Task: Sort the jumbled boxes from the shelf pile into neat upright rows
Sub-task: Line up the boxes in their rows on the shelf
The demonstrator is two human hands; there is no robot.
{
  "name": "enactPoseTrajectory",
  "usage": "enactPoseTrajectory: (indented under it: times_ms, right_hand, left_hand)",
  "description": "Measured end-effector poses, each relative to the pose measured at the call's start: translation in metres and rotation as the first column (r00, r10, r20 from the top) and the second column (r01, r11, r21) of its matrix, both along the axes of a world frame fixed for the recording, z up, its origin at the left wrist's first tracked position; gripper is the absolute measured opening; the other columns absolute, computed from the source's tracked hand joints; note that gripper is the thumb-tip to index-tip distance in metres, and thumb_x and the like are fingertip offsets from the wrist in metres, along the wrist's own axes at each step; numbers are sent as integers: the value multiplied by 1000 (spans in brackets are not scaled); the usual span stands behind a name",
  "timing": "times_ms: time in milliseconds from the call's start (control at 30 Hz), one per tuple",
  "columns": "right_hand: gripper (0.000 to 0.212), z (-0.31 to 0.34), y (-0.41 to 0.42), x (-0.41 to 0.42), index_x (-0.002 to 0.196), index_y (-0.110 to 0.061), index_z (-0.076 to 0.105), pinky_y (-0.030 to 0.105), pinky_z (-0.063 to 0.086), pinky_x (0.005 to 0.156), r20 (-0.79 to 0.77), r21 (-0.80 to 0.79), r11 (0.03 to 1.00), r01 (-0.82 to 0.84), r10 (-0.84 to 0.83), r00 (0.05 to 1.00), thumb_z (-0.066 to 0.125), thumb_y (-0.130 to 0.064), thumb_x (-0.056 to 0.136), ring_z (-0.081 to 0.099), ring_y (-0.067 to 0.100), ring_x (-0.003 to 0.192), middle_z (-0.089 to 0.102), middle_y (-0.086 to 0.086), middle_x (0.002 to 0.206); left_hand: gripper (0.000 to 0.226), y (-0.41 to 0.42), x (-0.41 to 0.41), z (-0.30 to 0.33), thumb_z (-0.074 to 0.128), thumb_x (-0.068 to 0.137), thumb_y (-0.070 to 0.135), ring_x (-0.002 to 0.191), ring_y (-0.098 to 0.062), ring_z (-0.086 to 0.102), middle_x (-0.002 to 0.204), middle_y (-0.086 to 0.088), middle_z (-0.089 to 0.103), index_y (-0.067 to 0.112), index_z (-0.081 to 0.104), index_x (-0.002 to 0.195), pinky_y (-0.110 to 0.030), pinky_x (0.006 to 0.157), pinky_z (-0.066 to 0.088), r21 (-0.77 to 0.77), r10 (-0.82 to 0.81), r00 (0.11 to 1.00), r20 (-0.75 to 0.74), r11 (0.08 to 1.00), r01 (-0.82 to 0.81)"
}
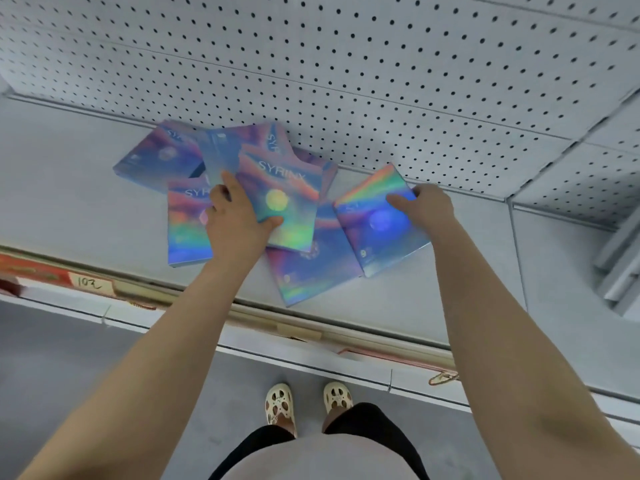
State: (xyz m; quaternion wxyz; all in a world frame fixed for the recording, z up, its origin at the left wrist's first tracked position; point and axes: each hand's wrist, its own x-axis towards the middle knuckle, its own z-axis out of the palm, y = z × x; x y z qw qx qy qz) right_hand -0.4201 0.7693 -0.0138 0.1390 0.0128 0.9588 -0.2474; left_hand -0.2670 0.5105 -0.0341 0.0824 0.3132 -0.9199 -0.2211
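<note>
Several flat holographic boxes marked SYRINX lie jumbled on a grey shelf (pixel 69 202), overlapping each other. My left hand (pixel 235 223) grips the lower left edge of the topmost box (pixel 287 188), thumb on its face. My right hand (pixel 427 206) holds the far right corner of another box (pixel 377 223), which lies tilted at the right of the pile. Beneath them a box (pixel 311 271) lies near the shelf's front edge, one (pixel 185 230) lies at the left, and others (pixel 159 154) rest against the back.
A white pegboard wall (pixel 346 64) backs the shelf. The shelf's front rail (pixel 346 327) carries a price strip, with a red label and a handwritten tag (pixel 88 282) at the left. A second shelf section (pixel 571 254) joins on the right. My feet in cream shoes stand below.
</note>
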Motion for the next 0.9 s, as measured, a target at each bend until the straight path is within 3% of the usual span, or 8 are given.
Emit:
enactPoseTrajectory:
  times_ms: [100, 233, 333, 433, 567, 633, 733, 900]
  right_hand:
    - [37, 17, 8, 21, 76, -9, 54, 34, 31, 59, -101, -97, 995, 14, -24, 995, 60, -41, 93, 50, 31, 81, 49, 5, 71]
    - [28, 27, 35, 62, 103, -10, 59, 32, 39, 74, -212, -301, 938, 172, -241, 947, 60, -37, 93, 51, 26, 87, 57, 1, 89]
    - [30, 31, 70, 97, 108, -17, 60, 38, 50, 81, -179, -517, 801, 301, -445, 877, 64, -40, 89, 62, 25, 90, 64, 2, 95]
    - [26, 33, 109, 130, 95, -21, 60, 36, 51, 75, -79, -718, 585, 376, -606, 792, 66, -41, 80, 64, 23, 82, 67, 6, 93]
    - [16, 32, 164, 167, 87, -19, 57, 30, 47, 66, -20, -803, 433, 409, -706, 708, 67, -31, 83, 59, 18, 74, 65, 10, 88]
    - [15, 28, 192, 182, 90, -17, 57, 24, 48, 59, -17, -819, 400, 412, -734, 679, 65, -28, 86, 61, 14, 68, 65, 8, 85]
    - [9, 24, 237, 199, 99, -12, 54, 15, 44, 47, 6, -833, 350, 427, -768, 641, 60, -19, 95, 61, 3, 57, 64, 6, 85]
    - [17, 28, 324, 215, 108, -8, 56, 20, 51, 56, 14, -836, 345, 427, -764, 645, 60, -19, 95, 66, 13, 72, 68, 6, 91]
  left_hand:
    - [79, 6, -2, 11, 64, 89, 38, 119, -45, 46, 132, -29, 43, -2, 26, 146, -48, 93, 38, 55, -6, 995, -101, 998, 12]
    - [37, 20, -5, 16, 54, 96, 28, 113, -35, 55, 120, -16, 58, 6, 47, 125, -42, 92, 41, 344, -15, 973, -229, 934, 95]
    - [28, 37, -5, 16, 60, 91, 29, 97, -26, 58, 100, -4, 57, 16, 48, 113, -38, 89, 44, 591, 32, 944, -329, 786, 179]
    - [23, 66, -5, 15, 62, 90, 25, 88, -18, 51, 94, 1, 56, 20, 48, 108, -29, 81, 41, 687, 37, 915, -401, 674, 274]
    - [14, 120, -3, 19, 52, 96, 10, 78, -6, 49, 86, 9, 55, 17, 54, 109, -8, 66, 39, 709, -11, 887, -462, 596, 377]
    - [16, 150, 0, 22, 50, 97, 8, 76, -2, 50, 88, 10, 57, 16, 55, 111, -12, 69, 41, 717, -40, 874, -484, 554, 422]
    - [9, 198, 2, 24, 50, 100, 23, 69, -4, 44, 80, 8, 50, 16, 55, 102, -15, 62, 37, 694, -66, 860, -505, 561, 451]
    - [12, 295, 11, 28, 50, 100, 31, 67, -1, 41, 78, 10, 47, 20, 54, 99, -7, 55, 34, 702, -16, 848, -531, 551, 450]
